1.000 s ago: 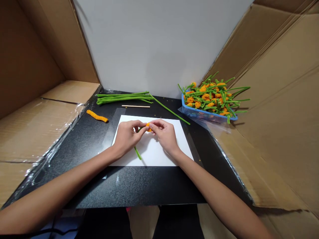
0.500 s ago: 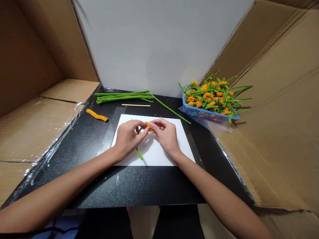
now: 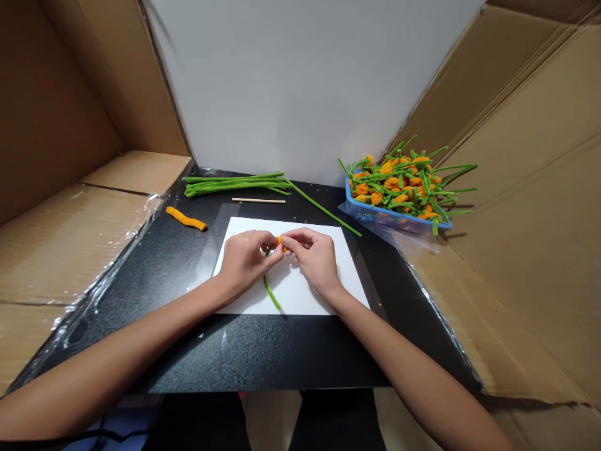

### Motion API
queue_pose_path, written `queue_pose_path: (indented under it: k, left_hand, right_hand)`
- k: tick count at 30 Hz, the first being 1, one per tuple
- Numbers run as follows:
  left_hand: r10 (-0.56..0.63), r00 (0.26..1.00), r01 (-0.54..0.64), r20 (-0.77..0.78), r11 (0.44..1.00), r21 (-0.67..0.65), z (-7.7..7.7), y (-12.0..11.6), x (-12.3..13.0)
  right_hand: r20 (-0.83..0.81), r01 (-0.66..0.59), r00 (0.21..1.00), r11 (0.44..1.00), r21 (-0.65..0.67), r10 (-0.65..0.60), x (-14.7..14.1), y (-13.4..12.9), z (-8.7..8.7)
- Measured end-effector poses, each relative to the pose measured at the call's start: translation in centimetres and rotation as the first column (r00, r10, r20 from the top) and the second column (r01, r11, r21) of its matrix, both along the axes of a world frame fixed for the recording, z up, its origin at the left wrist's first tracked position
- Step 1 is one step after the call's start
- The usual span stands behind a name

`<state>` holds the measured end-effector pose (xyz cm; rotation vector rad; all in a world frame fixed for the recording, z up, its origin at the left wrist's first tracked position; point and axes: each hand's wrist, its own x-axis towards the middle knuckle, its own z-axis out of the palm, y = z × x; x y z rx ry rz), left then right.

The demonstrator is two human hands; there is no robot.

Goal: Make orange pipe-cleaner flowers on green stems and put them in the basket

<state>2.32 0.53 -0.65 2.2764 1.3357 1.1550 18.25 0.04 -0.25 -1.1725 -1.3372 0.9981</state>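
Over a white sheet of paper (image 3: 300, 294), both my hands meet around a small orange pipe-cleaner piece (image 3: 280, 240), mostly covered by the fingers. My left hand (image 3: 246, 260) pinches its left side, thumb and fingertips closed. From under that hand a green pipe-cleaner stem (image 3: 271, 294) hangs down in a curve onto the paper. My right hand (image 3: 313, 258) is closed too, thumb and index finger pinching the orange piece from the right. Whether the stem is fixed to the orange piece is hidden by the fingers.
Behind the paper lie a bundle of green pipe cleaners (image 3: 230, 185), a thin wooden stick (image 3: 258, 200) and one loose green pipe cleaner (image 3: 323, 207). A coiled orange pipe cleaner (image 3: 186, 218) rests at left. A blue basket (image 3: 399, 219) holds many orange-and-green pieces. Cardboard walls (image 3: 530, 207) flank the black table (image 3: 225, 357).
The orange piece has turned a little between my fingers and shows less. The lower end of the green stem has swung to the right. Both hands stay nearly in place.
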Motion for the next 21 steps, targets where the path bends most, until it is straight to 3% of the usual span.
queue_pose_path:
  k: [6,10,13,16,18,21]
  left_hand:
    - [-0.055,0.991,0.070,0.121,0.991,-0.118,-0.2,0.5,-0.4]
    - [-0.019,0.992,0.045,0.123,0.977,-0.209,0.0,1.6,-1.0]
    - [-0.072,0.997,0.066,-0.032,0.985,-0.160,-0.2,2.6,-1.5]
    - [-0.168,0.946,0.150,-0.277,0.985,-0.084,-0.3,3.5,-2.0]
    - [-0.241,0.890,0.230,-0.387,0.970,-0.074,-0.2,4.0,-2.5]
    - [-0.328,0.835,0.329,-0.443,0.941,-0.077,0.1,4.8,-3.4]
  right_hand:
    - [-0.034,-0.014,0.999,0.999,-0.030,0.013,0.3,0.4,-0.5]
    - [0.145,-0.028,0.989,0.999,0.041,0.022,1.3,0.8,-0.2]
    - [0.373,-0.064,0.928,0.991,0.119,0.015,2.2,1.2,0.0]
    - [0.577,-0.150,0.816,0.973,0.175,0.022,2.8,1.5,0.1]
    - [0.652,-0.202,0.758,0.961,0.188,0.032,3.1,1.6,0.1]
    - [0.674,-0.248,0.736,0.950,0.190,0.058,3.3,1.9,0.1]
